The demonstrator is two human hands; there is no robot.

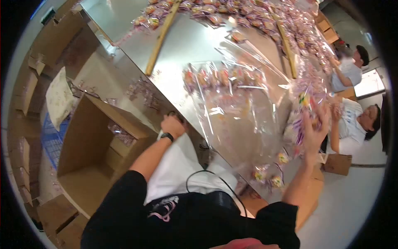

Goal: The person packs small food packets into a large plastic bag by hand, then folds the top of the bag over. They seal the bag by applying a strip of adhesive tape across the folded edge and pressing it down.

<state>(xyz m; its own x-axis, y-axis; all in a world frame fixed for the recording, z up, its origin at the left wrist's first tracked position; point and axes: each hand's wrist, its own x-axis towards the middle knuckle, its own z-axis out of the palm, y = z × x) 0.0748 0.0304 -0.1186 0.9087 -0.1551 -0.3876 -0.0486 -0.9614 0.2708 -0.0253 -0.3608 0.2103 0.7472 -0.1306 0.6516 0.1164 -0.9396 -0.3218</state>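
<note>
My right hand [316,126], at the right side of the metal table [182,45], is closed on a clear plastic bag [296,120] filled with small wrapped packets. Beside it, nearer the middle, a large clear bag [236,120] lies flat with a row of packets along its far end. A few loose packets [269,176] rest at the table's near edge. My left hand [173,124], below a dark wristband, is near the left table edge by my white apron. Its fingers are curled and partly hidden, so what they hold cannot be made out.
Wooden sticks [163,37] lie on the table before a heap of packets [248,12]. An open cardboard box [97,153] stands at my left, near a blue crate [54,137]. Two co-workers [352,124] are across the right side.
</note>
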